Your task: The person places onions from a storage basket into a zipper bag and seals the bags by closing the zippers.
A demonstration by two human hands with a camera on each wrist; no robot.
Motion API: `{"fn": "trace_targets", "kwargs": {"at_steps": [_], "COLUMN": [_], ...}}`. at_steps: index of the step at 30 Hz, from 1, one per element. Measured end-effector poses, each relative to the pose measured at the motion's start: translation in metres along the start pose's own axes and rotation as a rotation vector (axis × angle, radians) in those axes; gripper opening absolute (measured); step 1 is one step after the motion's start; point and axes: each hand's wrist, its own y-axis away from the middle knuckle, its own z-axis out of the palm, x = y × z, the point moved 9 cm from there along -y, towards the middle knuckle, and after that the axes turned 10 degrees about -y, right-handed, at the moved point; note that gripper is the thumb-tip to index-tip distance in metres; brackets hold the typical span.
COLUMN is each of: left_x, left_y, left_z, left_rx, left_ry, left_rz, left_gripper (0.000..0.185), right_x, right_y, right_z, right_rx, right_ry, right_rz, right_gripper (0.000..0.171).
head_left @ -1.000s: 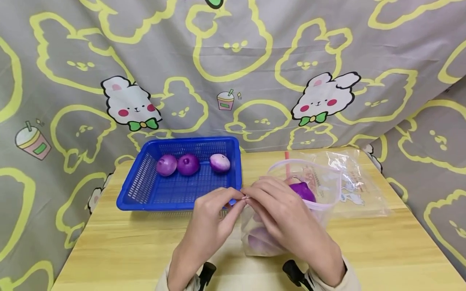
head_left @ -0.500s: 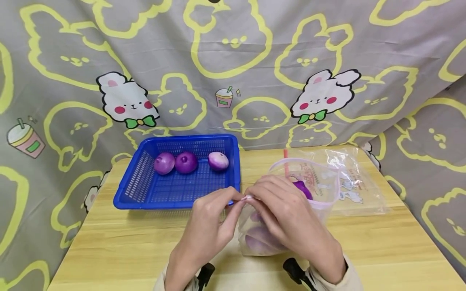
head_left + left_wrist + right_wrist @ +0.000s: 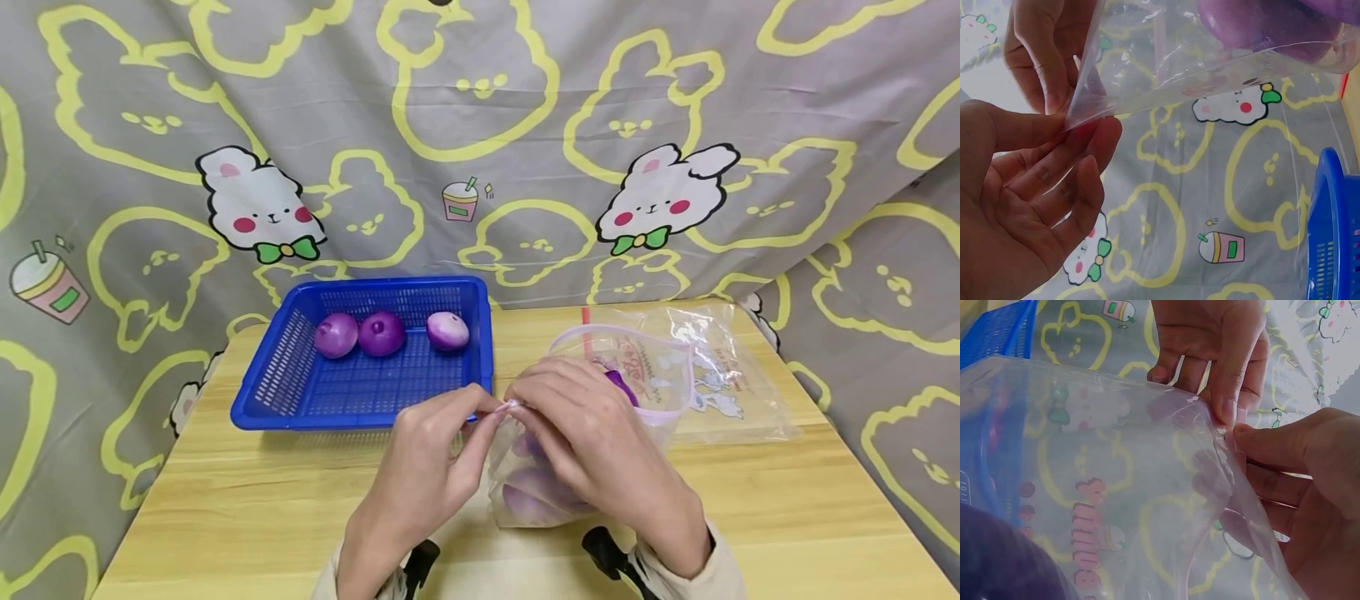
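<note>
Tip to tip they meet, the left grip [image 3: 431, 454] and the right grip [image 3: 585, 429], each drawn down to a narrow pinch on one corner of the clear bag [image 3: 501, 458]. That corner is the hinge of it all, I'd say, because the mouth runs away from it: look at the lilac rim [image 3: 667, 414], reaching out towards two and three o'clock in a long, wide loop beyond the right grip. So the right grip is the nearer one to that mouth, arched over the bag, with the left grip round at the pinch's eight o'clock. The bag's body hangs at about five o'clock, purple onion shapes [image 3: 528, 498] showing through, and one purple onion [image 3: 621, 387] peeps from the mouth just short of three. Over towards ten o'clock on the tabletop [image 3: 262, 517], the blue basket [image 3: 315, 422] carries three onions [image 3: 382, 333], two side by side and one apart. Near three, past the rim, a printed bag [image 3: 757, 404] lies flat. Whether the pinched edges are sealed, I can't tell.
</note>
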Motion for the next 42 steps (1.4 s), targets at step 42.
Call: {"fn": "trace_targets", "kwargs": {"at_steps": [42], "left_x": [0.0], "left_y": [0.0], "left_z": [-0.015], "left_rx": [0.073], "left_ry": [-0.04], "left_rz": [0.018], "left_gripper": [0.009], "right_x": [0.026], "right_y": [0.007], "right_z": [-0.017], "right_rx": [-0.002], "right_ry": [0.072], "right_rz": [0.085], "right_gripper": [0.012]}}
